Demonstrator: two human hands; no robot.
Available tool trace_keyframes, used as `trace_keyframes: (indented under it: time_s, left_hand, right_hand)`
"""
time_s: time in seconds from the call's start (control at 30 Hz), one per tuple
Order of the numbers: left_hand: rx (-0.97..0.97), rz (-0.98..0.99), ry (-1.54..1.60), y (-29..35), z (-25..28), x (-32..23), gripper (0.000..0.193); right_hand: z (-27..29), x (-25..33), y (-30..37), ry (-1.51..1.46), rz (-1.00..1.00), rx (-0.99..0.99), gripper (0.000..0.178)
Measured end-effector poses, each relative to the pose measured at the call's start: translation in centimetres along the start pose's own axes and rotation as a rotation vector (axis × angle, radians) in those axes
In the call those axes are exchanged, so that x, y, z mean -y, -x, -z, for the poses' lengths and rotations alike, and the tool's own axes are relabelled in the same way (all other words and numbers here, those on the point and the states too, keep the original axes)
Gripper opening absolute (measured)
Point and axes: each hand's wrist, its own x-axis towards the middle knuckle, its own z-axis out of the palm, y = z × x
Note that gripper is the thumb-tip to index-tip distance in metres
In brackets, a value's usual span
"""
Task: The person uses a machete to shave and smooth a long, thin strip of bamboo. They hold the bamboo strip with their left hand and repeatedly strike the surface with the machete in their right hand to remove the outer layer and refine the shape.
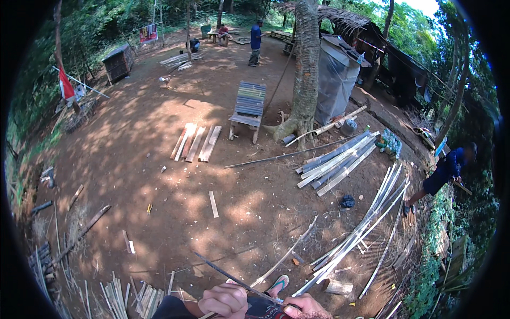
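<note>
My left hand (226,299) is closed in a fist at the lower edge, with a thin pale strip (207,316) showing beneath it. To its right, my right hand (305,307) is closed, thumb bent, at the near end of a long dark narrow strip (228,273). This strip slants up and left past my left hand; whether it is a blade or bamboo I cannot tell. Something small and pale blue shows by my right thumb, too small to name. Between and beyond my hands is a foot in a sandal (278,286). The picture's edge cuts off both hands.
Long pale bamboo strips (366,226) fan out at the right, beside a short log piece (338,287). Split bamboo (340,159) lies near a tree trunk (306,69). A slatted chair (248,109) stands beyond boards (196,142). A person (446,170) stands at right; others are farther back.
</note>
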Motion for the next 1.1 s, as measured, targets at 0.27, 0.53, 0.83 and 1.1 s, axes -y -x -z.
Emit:
trace_keyframes:
  time_s: [0.27, 0.53, 0.83, 1.1]
  left_hand:
    - [0.043, -0.008, -0.051, -0.3, 0.8, -0.1, 0.056]
    - [-0.013, 0.003, 0.01, -0.1, 0.1, 0.1, 0.059]
    - [-0.03, -0.016, -0.002, -0.2, 0.1, 0.2, 0.058]
    - [-0.02, 0.003, 0.025, -0.3, 0.2, 0.1, 0.058]
  right_hand:
    - [0.2, -0.4, -0.2, -0.059, 0.029, 0.027, 0.033]
    - [0.5, -0.1, -0.5, -0.068, 0.02, 0.051, 0.033]
    - [-0.2, 0.0, -0.2, -0.01, -0.002, -0.048, 0.031]
    - [0.2, 0.1, -0.6, -0.076, 0.0, 0.025, 0.029]
